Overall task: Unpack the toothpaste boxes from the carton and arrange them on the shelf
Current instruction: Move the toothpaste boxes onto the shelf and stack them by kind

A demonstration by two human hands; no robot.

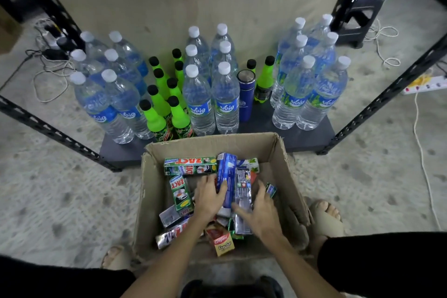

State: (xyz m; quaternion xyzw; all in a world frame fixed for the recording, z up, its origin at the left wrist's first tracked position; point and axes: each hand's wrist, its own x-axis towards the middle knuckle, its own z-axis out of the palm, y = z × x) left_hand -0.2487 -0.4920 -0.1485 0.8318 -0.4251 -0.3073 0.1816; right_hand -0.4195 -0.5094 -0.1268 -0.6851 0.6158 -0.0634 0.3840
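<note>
You're at the pick-up step. Both hands are down in the carton (280, 172), lower centre of frame. Left hand (209, 197): grip closed around a blue box (226, 172), thumb over its face. Right hand (260, 213): fingers spread on a silver box (243, 191), grip not closed. Other toothpaste boxes (189, 166) lie loose around them. The shelf (302, 138), mid-frame, is crowded with bottles (200, 104); likely next move: lift out, find a bare patch.
</note>
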